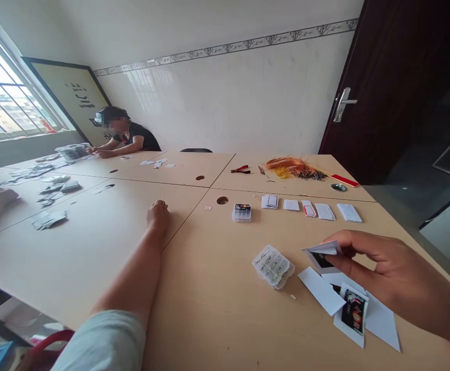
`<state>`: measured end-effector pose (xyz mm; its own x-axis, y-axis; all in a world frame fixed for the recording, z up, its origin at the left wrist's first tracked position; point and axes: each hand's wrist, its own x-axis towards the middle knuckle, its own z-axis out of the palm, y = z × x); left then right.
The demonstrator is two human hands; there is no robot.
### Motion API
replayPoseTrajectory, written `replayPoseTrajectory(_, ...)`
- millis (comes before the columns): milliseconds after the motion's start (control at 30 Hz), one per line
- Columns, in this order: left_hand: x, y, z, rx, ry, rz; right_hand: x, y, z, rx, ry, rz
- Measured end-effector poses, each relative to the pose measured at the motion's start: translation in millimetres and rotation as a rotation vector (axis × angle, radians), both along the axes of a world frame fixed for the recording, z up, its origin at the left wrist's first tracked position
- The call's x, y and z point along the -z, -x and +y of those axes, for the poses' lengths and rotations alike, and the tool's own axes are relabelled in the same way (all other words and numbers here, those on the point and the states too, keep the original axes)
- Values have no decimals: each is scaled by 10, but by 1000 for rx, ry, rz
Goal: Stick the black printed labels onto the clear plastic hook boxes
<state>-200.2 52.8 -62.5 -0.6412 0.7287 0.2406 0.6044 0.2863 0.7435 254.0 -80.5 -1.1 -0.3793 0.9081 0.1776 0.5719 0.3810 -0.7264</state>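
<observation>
Light wood table (202,293), fills most of the view. Dark door (379,82), right side, behind table. Co-worker (132,136) in black top, far left side of table, arms on tabletop by a heap of small packets (72,151). Right hand (383,263): thumb and fingers nearly closed, pinching a white folded card (319,260) with a black printed face, held above the near right of the table. Left hand (157,215): on the table, well apart from the right, fingers curled; can't tell if anything is in it. Orange-and-yellow strand bundle (290,166), far side. Loose white cards (319,291) overlap under the right hand, a black printed card (353,312) on top. Clear box (272,265) with metal pieces, just left of them. Smaller-looking box (242,213) farther back, beside a row of card stacks (291,205). Red-handled pliers (241,169), left of strands. Tiny label (207,208), near a table hole (222,200).
</observation>
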Motion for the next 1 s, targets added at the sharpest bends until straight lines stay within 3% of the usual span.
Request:
replayPoseTrajectory(133,-87,-285,42,59,-113,-387,-28,-10,-25,-13,-27,23)
replayPoseTrajectory(267,-165,-710,112,215,-152,-736,-59,-21,-65,-58,-26,55)
replayPoseTrajectory(433,-238,-1092,48,416,-136,-1000,-106,1,-76,-76,-81,61)
replayPoseTrajectory(633,-293,-1276,-133,601,-30,-1039,-99,41,-61,-102,-85,62)
replayPoseTrajectory(800,-327,-1330,-223,642,16,-953,-95,72,-58,-107,-98,61)
replayPoseTrajectory(1000,-259,-1285,-203,643,19,-842,-90,97,-72,-109,-93,36)
